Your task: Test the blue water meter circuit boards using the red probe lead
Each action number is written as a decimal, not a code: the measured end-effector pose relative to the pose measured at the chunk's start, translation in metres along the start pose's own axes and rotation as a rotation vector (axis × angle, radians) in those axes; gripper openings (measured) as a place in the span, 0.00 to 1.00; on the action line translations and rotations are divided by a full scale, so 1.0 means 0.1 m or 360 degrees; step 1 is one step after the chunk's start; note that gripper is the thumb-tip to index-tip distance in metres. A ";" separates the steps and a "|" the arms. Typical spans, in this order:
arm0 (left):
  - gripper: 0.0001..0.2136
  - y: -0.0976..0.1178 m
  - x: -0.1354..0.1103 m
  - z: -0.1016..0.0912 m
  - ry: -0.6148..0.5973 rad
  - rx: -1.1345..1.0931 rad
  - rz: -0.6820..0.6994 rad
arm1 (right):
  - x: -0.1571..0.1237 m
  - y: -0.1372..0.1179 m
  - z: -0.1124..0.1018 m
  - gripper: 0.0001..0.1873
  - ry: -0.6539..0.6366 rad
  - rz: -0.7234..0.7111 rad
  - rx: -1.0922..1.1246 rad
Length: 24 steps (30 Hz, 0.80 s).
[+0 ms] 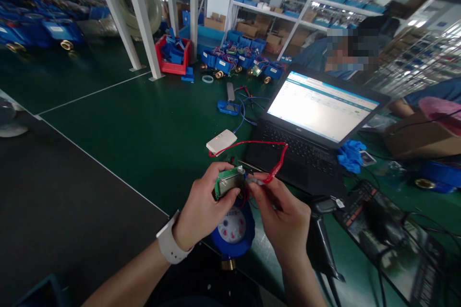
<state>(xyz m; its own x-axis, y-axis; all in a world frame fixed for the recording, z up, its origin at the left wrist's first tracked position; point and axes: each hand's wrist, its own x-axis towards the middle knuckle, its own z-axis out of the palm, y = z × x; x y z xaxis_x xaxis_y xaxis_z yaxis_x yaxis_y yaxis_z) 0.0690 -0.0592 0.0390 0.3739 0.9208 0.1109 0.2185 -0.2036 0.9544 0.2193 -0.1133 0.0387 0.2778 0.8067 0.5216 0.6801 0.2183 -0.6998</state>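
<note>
My left hand [201,208] pinches a small green circuit board with a display [228,181], held just above a blue water meter [233,230] with a white dial. My right hand [279,216] is closed on a red clip lead [271,172] at the board's right edge. Its red wire [252,144] loops up and back over the green table [144,129]. A white watch sits on my left wrist.
An open laptop [317,124] stands right of my hands, with a blue cloth [351,153] beside it. A white box [221,141] lies behind the board. Blue meters [237,60] and a red bin [173,55] stand farther back. Another person sits beyond the laptop.
</note>
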 end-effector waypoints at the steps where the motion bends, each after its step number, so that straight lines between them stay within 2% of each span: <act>1: 0.13 0.00 0.00 0.00 -0.0004 0.0018 0.0010 | 0.01 0.00 0.00 0.07 -0.0012 0.0015 -0.0012; 10: 0.13 -0.03 0.00 -0.01 0.0001 -0.0011 0.0028 | -0.01 0.10 0.02 0.08 -0.0100 0.0188 0.0185; 24: 0.13 -0.01 0.00 0.00 0.0002 -0.0025 0.0050 | -0.04 0.14 0.00 0.09 -0.0101 0.0170 0.0181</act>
<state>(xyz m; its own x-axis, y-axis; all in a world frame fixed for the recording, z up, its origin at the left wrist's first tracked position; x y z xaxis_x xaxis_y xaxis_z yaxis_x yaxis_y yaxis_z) 0.0691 -0.0596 0.0382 0.3791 0.9145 0.1415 0.1927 -0.2275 0.9545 0.2275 -0.1131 0.0273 0.2985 0.8610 0.4118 0.5668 0.1873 -0.8023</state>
